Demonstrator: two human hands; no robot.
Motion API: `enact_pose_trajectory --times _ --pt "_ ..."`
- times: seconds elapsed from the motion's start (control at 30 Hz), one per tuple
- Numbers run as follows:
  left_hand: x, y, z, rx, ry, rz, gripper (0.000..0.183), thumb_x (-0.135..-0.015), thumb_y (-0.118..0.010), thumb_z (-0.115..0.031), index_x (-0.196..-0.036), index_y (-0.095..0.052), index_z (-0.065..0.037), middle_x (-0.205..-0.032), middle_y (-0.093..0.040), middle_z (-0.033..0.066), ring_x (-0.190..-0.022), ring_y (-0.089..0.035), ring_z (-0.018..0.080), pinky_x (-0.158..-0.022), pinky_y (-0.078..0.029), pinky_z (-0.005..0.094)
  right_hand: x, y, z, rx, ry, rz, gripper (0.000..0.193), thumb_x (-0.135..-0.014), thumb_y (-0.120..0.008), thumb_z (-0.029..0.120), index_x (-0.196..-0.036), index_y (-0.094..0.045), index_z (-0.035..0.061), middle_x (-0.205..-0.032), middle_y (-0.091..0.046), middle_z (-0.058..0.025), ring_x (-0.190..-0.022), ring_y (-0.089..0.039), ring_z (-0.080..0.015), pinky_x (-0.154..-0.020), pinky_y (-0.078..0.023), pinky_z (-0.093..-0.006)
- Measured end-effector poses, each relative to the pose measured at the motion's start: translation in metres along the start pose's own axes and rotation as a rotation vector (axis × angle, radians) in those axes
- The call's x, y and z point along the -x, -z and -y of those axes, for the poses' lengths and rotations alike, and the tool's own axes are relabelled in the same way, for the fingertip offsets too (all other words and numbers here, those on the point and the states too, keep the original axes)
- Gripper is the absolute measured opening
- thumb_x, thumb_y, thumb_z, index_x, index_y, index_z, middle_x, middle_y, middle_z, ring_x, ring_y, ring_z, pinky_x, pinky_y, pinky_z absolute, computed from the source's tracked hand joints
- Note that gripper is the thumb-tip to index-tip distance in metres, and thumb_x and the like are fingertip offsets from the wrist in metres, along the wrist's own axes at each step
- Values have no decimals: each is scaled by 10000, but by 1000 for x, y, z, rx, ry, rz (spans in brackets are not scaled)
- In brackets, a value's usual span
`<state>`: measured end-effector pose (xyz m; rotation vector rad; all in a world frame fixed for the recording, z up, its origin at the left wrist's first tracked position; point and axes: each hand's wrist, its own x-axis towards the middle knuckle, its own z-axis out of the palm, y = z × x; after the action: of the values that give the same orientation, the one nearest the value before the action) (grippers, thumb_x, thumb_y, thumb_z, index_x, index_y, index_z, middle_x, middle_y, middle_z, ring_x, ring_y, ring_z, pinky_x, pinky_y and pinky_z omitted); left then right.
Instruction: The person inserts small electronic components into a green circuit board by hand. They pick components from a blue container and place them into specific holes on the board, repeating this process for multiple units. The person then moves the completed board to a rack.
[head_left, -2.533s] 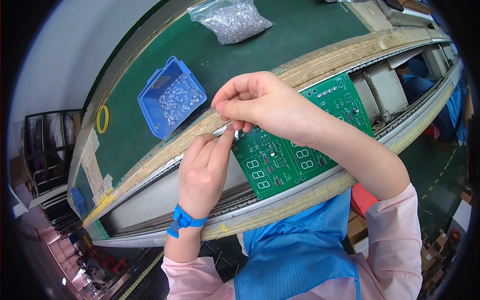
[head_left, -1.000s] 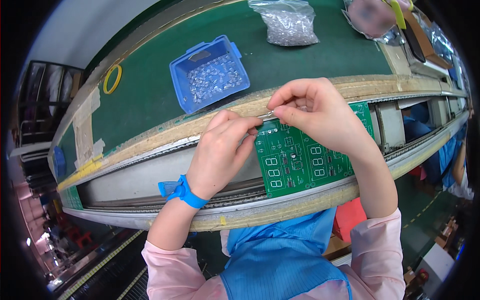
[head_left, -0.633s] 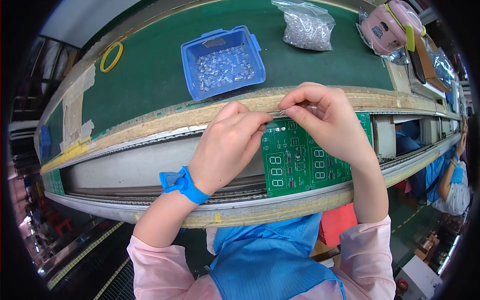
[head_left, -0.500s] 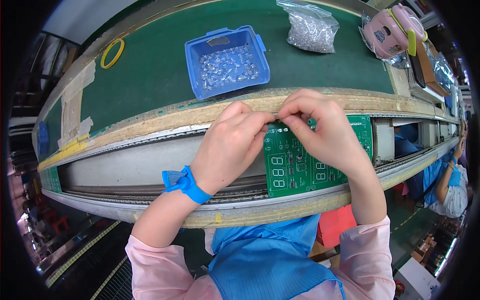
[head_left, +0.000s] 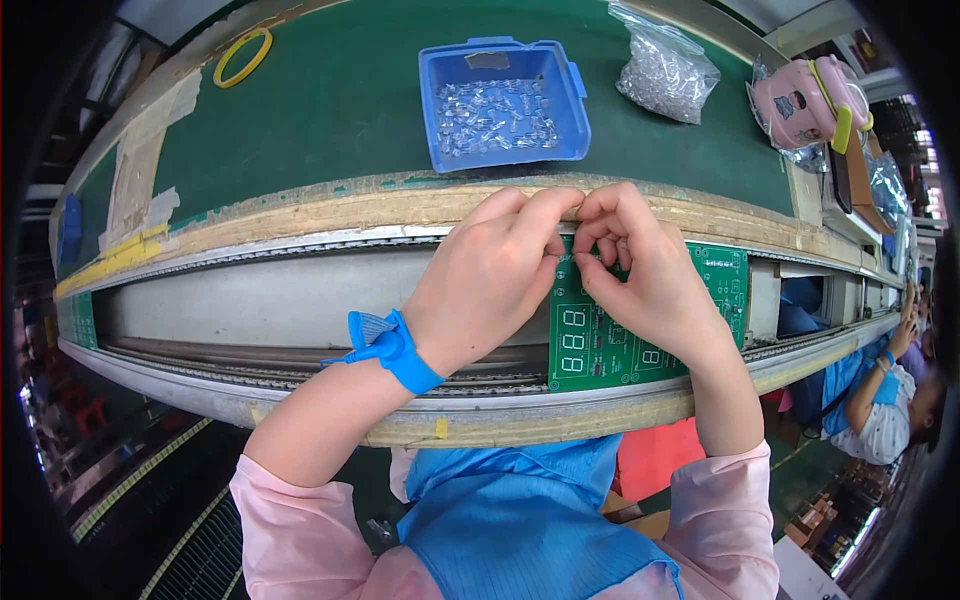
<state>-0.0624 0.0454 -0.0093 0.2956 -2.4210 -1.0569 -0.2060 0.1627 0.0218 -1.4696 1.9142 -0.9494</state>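
Observation:
Both hands meet over the upper left corner of a green circuit board, which lies across the rails in front of me and shows white digit outlines. My left hand has thumb and fingers closed in a pinch at the board's far left edge, with a blue wrist strap on that arm. Beside it, my right hand is curled, thumb drawn in toward the fingers, covering the middle of the board. Whatever lies between the fingertips is too small or hidden to make out.
Beyond the wooden ledge, a blue bin holds many small clear parts. A clear bag of similar parts and a pink container stand right of it. A yellow ring lies far left. Another person sits at the right.
The view has shifted, so the bin, bag and board appear further right. My right hand's fingers have curled in more and cover more of the board. The hands stay close together at its corner.

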Motion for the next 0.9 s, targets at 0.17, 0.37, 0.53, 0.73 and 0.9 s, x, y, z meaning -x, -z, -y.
enact_pose_trajectory --times 0.17,0.37,0.53,0.73,0.9 --pt "1 -1 0 8 9 -14 520 -713 -659 53 -1210 -524 -19 -871 -667 96 -929 -608 317 -818 -485 410 1 -2 0 16 -8 -8 365 -747 -601 -93 -1078 -477 -1 -763 -586 -98 -612 -566 -204 -574 -456 -322" --pt "1 -3 2 -10 -6 -33 530 -708 -652 53 -1218 -530 -20 -867 -662 98 -911 -610 312 -800 -490 405 1 -3 -3 11 3 -27 371 -752 -603 -93 -1090 -478 -4 -778 -589 -94 -634 -561 -189 -597 -466 -307" --pt "1 -3 2 -9 -3 -23 530 -708 -650 53 -1221 -533 -18 -869 -662 102 -911 -610 314 -793 -493 405 1 -3 -3 -2 -12 -22 365 -759 -603 -92 -1092 -482 -5 -788 -595 -95 -643 -568 -186 -608 -475 -302" --pt "2 -4 2 8 0 -37 528 -711 -651 55 -1220 -535 -20 -874 -665 104 -911 -610 315 -794 -494 407 1 -4 -2 9 11 -33 343 -769 -602 -90 -1082 -487 -11 -802 -606 -103 -662 -589 -192 -620 -486 -303" --pt "2 -4 3 -2 -26 -50 530 -710 -654 56 -1221 -535 -24 -868 -669 98 -910 -610 313 -796 -495 404 1 -4 -4 11 9 -34 325 -771 -605 -87 -1065 -487 -14 -803 -610 -109 -661 -595 -200 -618 -488 -306"
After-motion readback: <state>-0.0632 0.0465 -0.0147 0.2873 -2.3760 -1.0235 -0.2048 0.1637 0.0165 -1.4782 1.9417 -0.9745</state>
